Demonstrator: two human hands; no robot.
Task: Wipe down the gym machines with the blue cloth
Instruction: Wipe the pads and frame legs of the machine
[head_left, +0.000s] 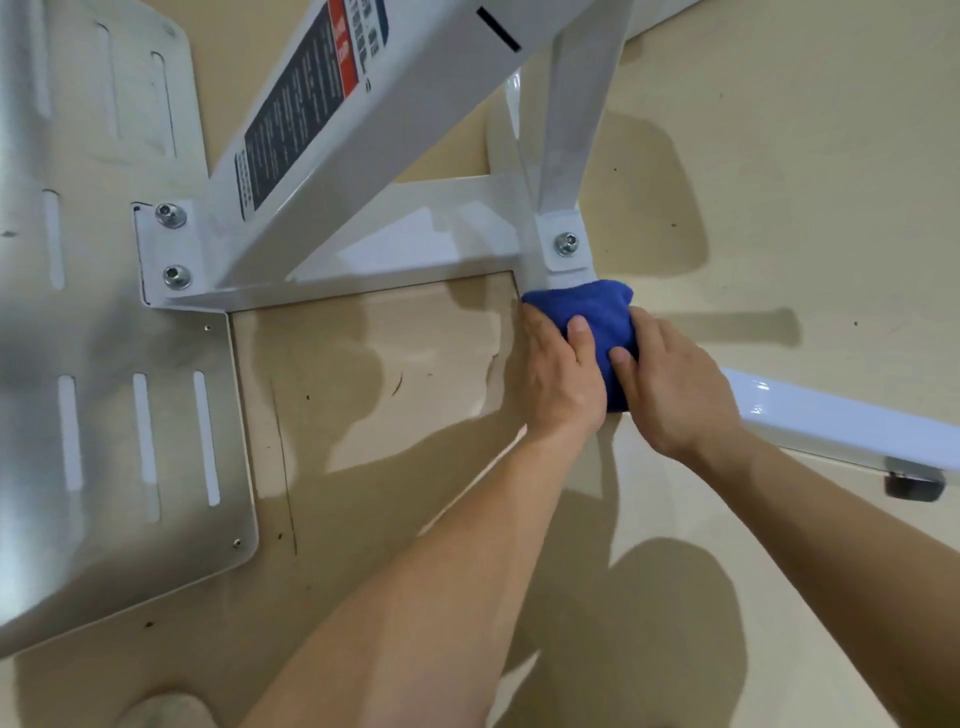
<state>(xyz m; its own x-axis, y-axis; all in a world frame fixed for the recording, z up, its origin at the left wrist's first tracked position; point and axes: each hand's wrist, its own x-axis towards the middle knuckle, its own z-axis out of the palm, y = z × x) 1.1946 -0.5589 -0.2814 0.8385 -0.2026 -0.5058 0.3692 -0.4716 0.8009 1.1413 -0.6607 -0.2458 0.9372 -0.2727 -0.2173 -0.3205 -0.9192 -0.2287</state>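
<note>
The blue cloth (592, 317) is bunched over a white frame bar of the gym machine (426, 239), just below a bolted joint. My left hand (561, 379) presses the cloth from the left, thumb on top. My right hand (670, 384) grips it from the right, thumb on the fabric. The bar continues out from under my hands to the lower right as a glossy white tube (831, 415). The part of the bar beneath the cloth is hidden.
A silver slotted footplate (104, 364) fills the left side, bolted to the white frame. A slanted white beam with a warning label (296, 109) rises toward the top. A black rubber foot (914, 486) sits under the tube at right. Beige floor lies all around.
</note>
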